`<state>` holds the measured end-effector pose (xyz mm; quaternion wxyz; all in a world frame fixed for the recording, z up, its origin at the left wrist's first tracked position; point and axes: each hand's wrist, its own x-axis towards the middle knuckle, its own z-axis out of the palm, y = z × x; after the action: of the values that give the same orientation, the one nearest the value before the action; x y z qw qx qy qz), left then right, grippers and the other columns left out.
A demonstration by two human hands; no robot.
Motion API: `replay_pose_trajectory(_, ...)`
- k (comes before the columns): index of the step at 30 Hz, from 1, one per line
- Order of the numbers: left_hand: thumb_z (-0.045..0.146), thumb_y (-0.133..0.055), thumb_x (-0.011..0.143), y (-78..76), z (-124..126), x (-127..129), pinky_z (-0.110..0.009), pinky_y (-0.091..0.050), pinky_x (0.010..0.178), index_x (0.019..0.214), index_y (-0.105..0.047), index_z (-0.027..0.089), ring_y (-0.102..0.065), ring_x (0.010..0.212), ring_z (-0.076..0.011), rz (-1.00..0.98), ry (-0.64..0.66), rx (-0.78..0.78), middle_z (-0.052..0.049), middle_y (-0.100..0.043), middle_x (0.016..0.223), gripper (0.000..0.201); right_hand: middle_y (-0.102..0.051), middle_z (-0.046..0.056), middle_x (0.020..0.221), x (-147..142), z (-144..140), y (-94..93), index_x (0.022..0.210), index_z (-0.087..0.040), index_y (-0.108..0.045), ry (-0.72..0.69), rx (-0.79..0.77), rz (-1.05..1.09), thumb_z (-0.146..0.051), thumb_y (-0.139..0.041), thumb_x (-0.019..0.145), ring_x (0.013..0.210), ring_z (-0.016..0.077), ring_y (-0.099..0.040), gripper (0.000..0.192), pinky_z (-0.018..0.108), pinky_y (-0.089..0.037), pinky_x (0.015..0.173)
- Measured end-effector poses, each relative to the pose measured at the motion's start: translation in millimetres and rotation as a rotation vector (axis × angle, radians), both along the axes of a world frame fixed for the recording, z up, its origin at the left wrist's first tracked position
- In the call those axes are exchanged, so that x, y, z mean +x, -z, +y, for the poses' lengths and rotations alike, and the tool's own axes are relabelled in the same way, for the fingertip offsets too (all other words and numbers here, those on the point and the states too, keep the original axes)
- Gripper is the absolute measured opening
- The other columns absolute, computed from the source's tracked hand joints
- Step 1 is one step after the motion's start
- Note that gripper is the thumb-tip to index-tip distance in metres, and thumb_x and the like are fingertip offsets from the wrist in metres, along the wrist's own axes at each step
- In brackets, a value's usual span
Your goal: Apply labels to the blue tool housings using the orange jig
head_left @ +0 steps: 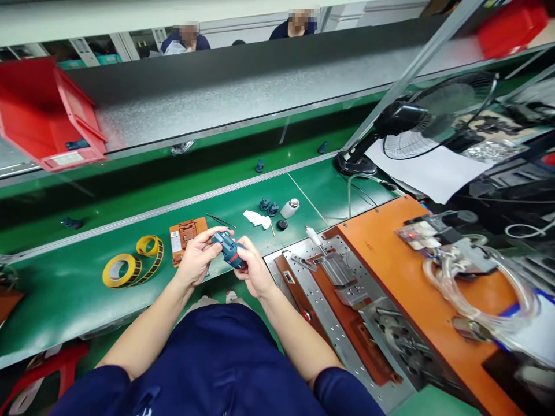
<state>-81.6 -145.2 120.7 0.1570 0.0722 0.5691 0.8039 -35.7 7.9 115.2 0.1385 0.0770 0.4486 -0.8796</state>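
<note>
Between my two hands, above the bench's front edge, is a small dark blue-green battery pack [228,249] with a red band near its right end. My left hand [200,254] grips its left end, thumb on top. The fingers of my right hand [255,268] close around the banded end. Just behind my left hand lies an orange-brown fixture block [187,231] with a white label. To the left of that sits a yellow roll of dark labels [119,270], its strip running to a smaller coil [147,245].
Tweezers [220,221], white paper [257,219], a white bottle [290,207], a black cap [282,224] and several dark parts [269,206] lie farther back. A metal machine [338,271] stands at right, a fan [403,121] behind it. A red bin [47,115] is at left.
</note>
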Motion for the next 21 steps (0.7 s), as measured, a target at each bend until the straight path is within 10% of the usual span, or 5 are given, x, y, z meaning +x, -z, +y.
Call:
replay_pose_trajectory(9, 0.044, -0.073, 0.082, -13.3, 29, -11, -0.022, -0.042, 0.060, 0.085, -0.066, 0.020, -0.051, 0.066, -0.0116, 0.155, -0.186, -0.158, 0.002, -0.059, 0.074, 0.025, -0.047, -0.006, 0.059, 9, -5, -23.1, 0.099, -0.019, -0.051, -0.228, -0.342, -0.177, -0.069, -0.048, 0.090, 0.044, 0.0048, -0.020, 0.051, 0.014, -0.009, 0.036)
replay_pose_trajectory(21, 0.033, -0.057, 0.091, -50.7, 6, -26, -0.027, -0.041, 0.072, 0.081, -0.056, 0.021, -0.051, 0.074, -0.0137, 0.636, -0.046, -0.659, 0.003, -0.055, 0.078, 0.016, -0.055, -0.002, 0.070, 16, -26, -23.5, 0.105, -0.023, -0.054, 0.044, 0.444, 0.114, -0.061, -0.040, 0.099, 0.046, 0.0060, -0.034, 0.042, 0.018, -0.027, 0.040)
